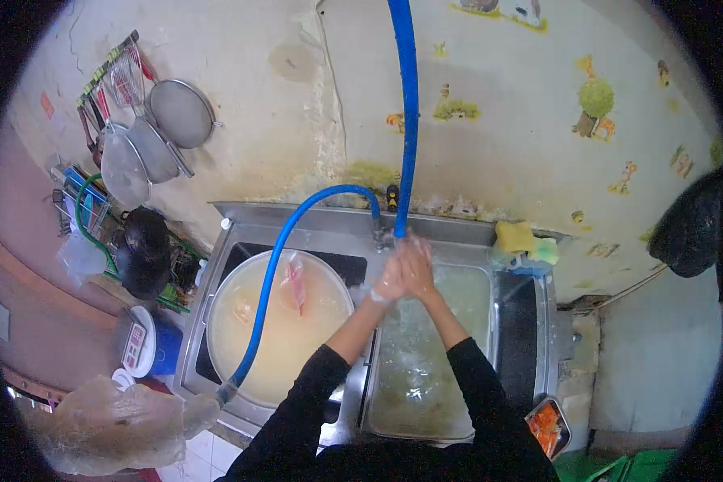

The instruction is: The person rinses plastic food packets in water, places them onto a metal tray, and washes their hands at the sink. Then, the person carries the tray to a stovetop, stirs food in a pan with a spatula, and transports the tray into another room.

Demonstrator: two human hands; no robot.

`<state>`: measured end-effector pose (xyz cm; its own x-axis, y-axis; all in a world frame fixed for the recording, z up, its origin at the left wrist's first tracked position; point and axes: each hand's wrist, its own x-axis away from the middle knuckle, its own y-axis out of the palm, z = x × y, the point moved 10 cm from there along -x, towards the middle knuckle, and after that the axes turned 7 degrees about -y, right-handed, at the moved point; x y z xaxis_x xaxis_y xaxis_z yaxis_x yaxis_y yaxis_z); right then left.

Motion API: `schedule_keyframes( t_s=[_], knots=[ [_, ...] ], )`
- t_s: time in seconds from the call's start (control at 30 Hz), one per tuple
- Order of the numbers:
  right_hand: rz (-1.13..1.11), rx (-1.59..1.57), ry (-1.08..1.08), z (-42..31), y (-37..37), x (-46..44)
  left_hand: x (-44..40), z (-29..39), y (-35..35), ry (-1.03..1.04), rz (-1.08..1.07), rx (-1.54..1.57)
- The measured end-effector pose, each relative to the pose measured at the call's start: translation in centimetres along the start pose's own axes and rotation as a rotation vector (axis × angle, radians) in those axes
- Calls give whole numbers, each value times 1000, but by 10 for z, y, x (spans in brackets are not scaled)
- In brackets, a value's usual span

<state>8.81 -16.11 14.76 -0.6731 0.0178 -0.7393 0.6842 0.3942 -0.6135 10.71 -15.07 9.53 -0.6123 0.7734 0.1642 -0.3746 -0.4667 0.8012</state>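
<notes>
My left hand (390,283) and my right hand (415,267) are pressed together, wet, over the back edge of the right sink basin. The end of a blue hose (408,161) hangs down just behind them, and splashing water blurs the fingers. The right hand's fingers look stretched out; those of the left are mostly hidden. Below my hands is a rectangular tub (467,430) of cloudy, bubbling water. A large round basin (210,345) of beige liquid stands to the left, with a red-and-clear plastic packet (296,289) floating in it.
Another blue hose (267,309) arches from the tap over the round basin. Sponges (516,238) sit at the sink's back right corner. Strainers (181,112) hang on the left wall above a digital scale (136,344). A metal tray (566,434) with orange pieces lies at the lower right.
</notes>
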Motion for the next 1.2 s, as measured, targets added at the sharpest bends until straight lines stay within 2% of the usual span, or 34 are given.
schedule_keyframes(
  t_s=[0.03,0.07,0.1,0.13,0.17,0.27,0.3,0.33,0.37,0.4,0.43,0.47,0.53,0.6,0.67,0.7,0.73,0.8,0.83,0.9,0.97,1.03,1.07,1.1,1.13,1.2],
  knots=[
    [-26,-1,299,15,5,0,0,-19,18,-218,-178,480],
    [-29,-2,302,2,6,-3,2,-16,14,-220,-175,482],
    [-36,-245,163,-28,1,-17,16,-6,43,-340,-387,371],
    [-44,-484,21,-56,-14,-27,21,-4,53,-406,-490,320],
    [-152,-323,-87,-80,-30,-26,27,-2,61,-465,-597,261],
    [-156,-324,55,-13,16,-1,-7,23,23,-149,-479,255],
    [-148,-324,96,-11,25,-2,-12,17,-2,-26,-203,-104],
    [-139,-324,137,-10,33,-3,-2,15,8,-37,-211,-114],
    [-108,-96,554,3,40,-1,13,6,21,-145,-160,-37],
    [-87,33,762,9,29,9,23,-4,24,-254,-101,43],
    [-75,143,975,10,17,21,46,7,68,-261,-805,122],
    [-32,-24,735,-7,10,0,36,10,53,-268,-807,122],
    [46,-339,255,-54,-18,-22,6,21,3,-226,-344,224],
    [98,-468,19,-58,-28,-18,20,26,16,-249,-404,268],
    [-130,-5,-53,-30,9,-5,24,29,-31,-125,195,-89],
    [-322,1,62,-25,25,-6,29,30,-46,-73,404,-407],
    [-520,27,168,-22,37,-5,26,29,-50,-77,401,-409],
    [-291,-414,532,-24,17,0,22,52,-61,28,557,-1018],
    [-292,-411,530,-19,27,8,10,49,-83,-41,575,-806],
    [-238,-253,74,-43,29,0,-1,41,-96,-75,556,-685],
    [-214,-197,102,-39,22,14,-1,30,-97,-112,545,-568],
    [-184,-134,117,-45,7,7,-13,28,-85,39,439,-143],
    [-18,-288,183,-47,-9,7,-12,32,-89,37,443,-140],
    [149,-438,246,-47,-26,9,-24,30,-86,-17,265,-3],
    [146,-438,248,-59,-34,9,-33,25,-81,-72,87,131],
    [137,-540,365,-68,-43,13,-46,13,-84,-74,79,148]
  ],
)
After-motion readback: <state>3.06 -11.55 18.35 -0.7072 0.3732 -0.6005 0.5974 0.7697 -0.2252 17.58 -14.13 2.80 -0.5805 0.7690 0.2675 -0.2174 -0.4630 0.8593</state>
